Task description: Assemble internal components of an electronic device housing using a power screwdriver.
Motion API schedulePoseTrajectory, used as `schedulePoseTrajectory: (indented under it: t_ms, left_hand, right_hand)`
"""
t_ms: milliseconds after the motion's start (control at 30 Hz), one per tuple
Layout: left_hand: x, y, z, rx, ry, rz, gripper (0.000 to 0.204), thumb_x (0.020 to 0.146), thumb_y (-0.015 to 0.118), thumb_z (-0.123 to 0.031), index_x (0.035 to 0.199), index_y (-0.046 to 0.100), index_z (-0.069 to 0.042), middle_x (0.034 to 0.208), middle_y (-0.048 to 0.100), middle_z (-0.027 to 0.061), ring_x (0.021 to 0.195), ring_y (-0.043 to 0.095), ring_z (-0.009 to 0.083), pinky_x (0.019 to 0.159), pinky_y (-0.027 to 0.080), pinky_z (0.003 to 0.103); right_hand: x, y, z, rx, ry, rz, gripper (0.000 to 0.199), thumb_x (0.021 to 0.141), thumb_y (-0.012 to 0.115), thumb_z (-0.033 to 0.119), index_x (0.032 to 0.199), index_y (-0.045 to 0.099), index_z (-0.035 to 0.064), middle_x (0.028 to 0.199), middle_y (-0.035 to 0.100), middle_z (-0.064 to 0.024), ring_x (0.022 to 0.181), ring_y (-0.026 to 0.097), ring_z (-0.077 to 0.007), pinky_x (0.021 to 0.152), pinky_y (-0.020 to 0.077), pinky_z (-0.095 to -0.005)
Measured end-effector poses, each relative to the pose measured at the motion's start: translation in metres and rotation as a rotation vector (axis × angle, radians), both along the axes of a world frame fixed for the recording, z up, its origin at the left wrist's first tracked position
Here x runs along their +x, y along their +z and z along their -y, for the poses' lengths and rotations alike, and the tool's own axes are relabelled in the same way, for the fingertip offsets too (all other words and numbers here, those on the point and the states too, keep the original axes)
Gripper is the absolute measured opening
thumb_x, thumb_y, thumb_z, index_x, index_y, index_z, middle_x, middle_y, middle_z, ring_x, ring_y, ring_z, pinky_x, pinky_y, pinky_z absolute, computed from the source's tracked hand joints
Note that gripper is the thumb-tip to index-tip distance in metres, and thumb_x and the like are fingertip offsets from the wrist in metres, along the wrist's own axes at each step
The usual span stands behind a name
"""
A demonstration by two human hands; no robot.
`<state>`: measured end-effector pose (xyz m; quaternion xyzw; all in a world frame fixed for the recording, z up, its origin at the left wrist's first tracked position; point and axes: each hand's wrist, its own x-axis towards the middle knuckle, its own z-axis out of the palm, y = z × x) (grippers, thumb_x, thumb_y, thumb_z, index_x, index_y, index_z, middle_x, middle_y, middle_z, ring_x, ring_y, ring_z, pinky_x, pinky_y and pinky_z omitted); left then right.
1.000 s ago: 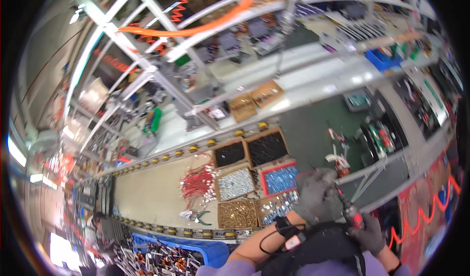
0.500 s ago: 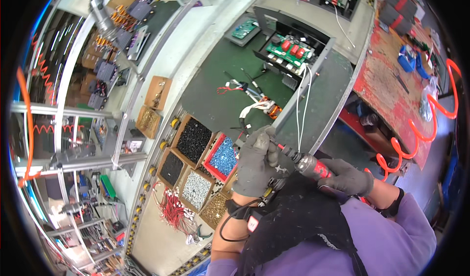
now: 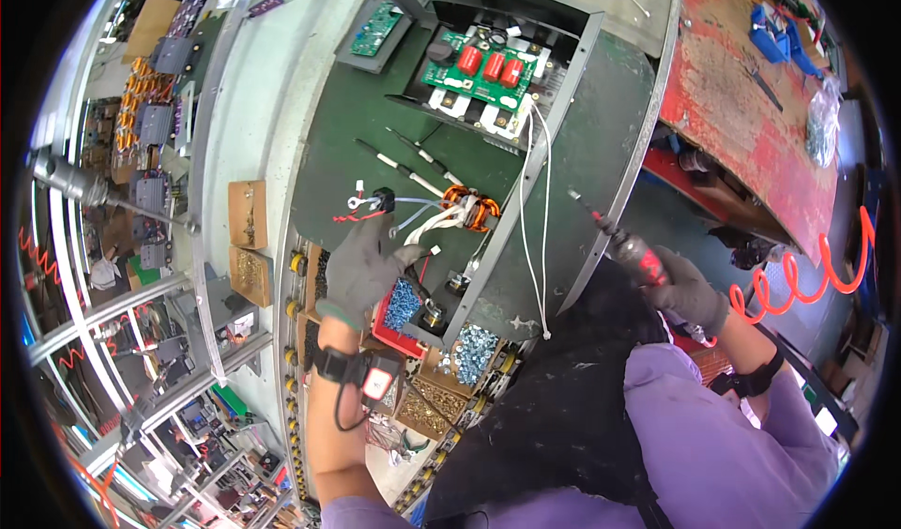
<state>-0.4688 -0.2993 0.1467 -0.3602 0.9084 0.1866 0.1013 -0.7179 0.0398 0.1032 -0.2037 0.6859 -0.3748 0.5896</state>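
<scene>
My right hand [image 3: 683, 294], in a grey glove, grips a red-and-black power screwdriver [image 3: 640, 259]; its bit points up and left, clear of the work. My left hand [image 3: 361, 271], also gloved, reaches over the parts boxes with thumb and fingers apart. Its fingertips are close to a black ring [image 3: 383, 199] on thin wires. Beside it lies an orange copper-wound coil [image 3: 469, 210] with white sleeved leads. Behind stands an open black metal housing [image 3: 587, 46] holding a green circuit board [image 3: 483, 74] with red components. Two white cables [image 3: 544, 238] hang over its near wall.
Near my left forearm are a red bin of blue parts [image 3: 404, 306], a box of silvery parts [image 3: 466, 355] and a box of brass-coloured parts [image 3: 430, 409]. A coiled orange air hose [image 3: 798, 290] hangs at right, by a worn red bench [image 3: 723, 88].
My left hand has left the screwdriver's tip and moved left toward the wires. The screwdriver has swung to point more upward. The view has shifted, with the housing now lower left.
</scene>
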Motion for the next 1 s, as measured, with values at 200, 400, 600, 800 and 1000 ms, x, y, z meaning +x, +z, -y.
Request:
schedulePoseTrajectory:
  t_ms: [200,400,600,800,1000]
  left_hand:
    - [-0.045,-0.047,0.016,0.589,-0.193,-0.126,0.099,0.058,0.085,-0.021,0.141,0.035,-0.003,0.131,0.051,0.0219,0.122,0.050,0.0318,0.099,0.043,0.037]
    - [-0.054,-0.062,0.017,0.805,-0.104,-0.081,0.082,0.070,0.073,-0.005,0.142,0.035,-0.004,0.130,0.053,0.0179,0.118,0.053,0.0236,0.096,0.046,0.033]
    - [-0.047,-0.063,0.017,0.763,-0.110,-0.027,0.065,0.081,0.063,-0.001,0.140,0.039,-0.006,0.123,0.059,0.0135,0.108,0.060,0.0211,0.090,0.050,0.031]
    - [-0.036,-0.063,0.015,0.735,-0.091,-0.355,0.043,0.083,0.064,-0.006,0.125,0.056,-0.007,0.112,0.065,0.0116,0.102,0.063,0.0196,0.087,0.051,0.031]
    - [-0.033,-0.058,0.015,0.770,-0.034,-0.484,0.034,0.085,0.065,-0.011,0.118,0.060,-0.007,0.101,0.067,0.0105,0.091,0.065,0.0197,0.081,0.052,0.031]
  right_hand:
    - [0.020,-0.027,0.019,0.019,0.135,-0.037,0.062,0.063,0.083,0.026,0.113,0.055,0.0012,0.083,0.064,-0.0104,0.075,0.063,-0.0195,0.070,0.0502,-0.0345]
    - [0.019,-0.007,0.032,0.052,0.301,-0.087,0.064,0.059,0.084,0.030,0.110,0.056,0.0026,0.081,0.065,-0.0146,0.073,0.066,-0.0294,0.068,0.0510,-0.0374]
    - [0.022,-0.005,0.041,0.013,0.357,-0.203,0.065,0.057,0.084,0.030,0.110,0.057,0.0051,0.080,0.064,-0.0143,0.073,0.065,-0.0307,0.068,0.0506,-0.0385]
    - [0.025,-0.004,0.047,0.026,0.397,-0.267,0.067,0.057,0.084,0.033,0.110,0.057,0.0042,0.081,0.063,-0.0153,0.073,0.063,-0.0348,0.069,0.0500,-0.0400]
    - [0.032,0.002,0.049,0.026,0.392,-0.411,0.069,0.054,0.085,0.033,0.109,0.057,0.0025,0.082,0.063,-0.0156,0.076,0.063,-0.0339,0.072,0.0499,-0.0400]
